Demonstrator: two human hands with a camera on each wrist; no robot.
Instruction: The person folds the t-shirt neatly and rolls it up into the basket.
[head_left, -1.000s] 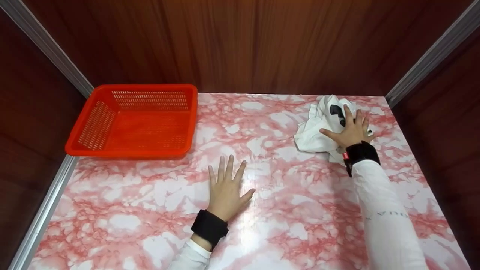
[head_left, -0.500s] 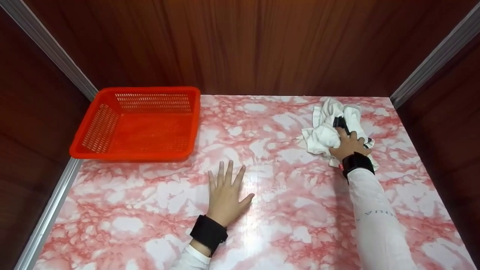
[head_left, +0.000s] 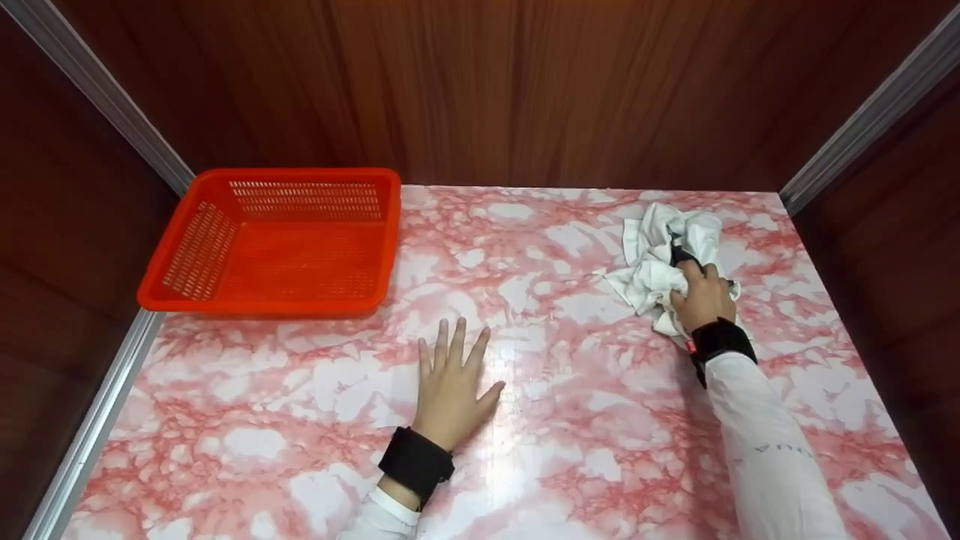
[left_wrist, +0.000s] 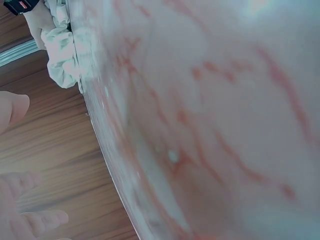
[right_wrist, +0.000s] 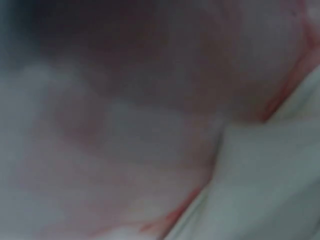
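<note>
One red basket [head_left: 262, 306] is present. To its right are one bundle of white cloth [head_left: 649, 277], one left hand [head_left: 448, 397] and one right hand [head_left: 705, 301]. Two black wristbands [head_left: 416, 465] appear, one per hand.

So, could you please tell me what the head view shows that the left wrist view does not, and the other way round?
Only the head view shows the red basket and the whole left hand with its black wristband.

Only the left wrist view gives a low, close look across the surface; I can make out no extra object in it.

Both show the right hand at the white cloth, the left hand's fingers, the pink-marbled tabletop and the wooden back panel.
</note>
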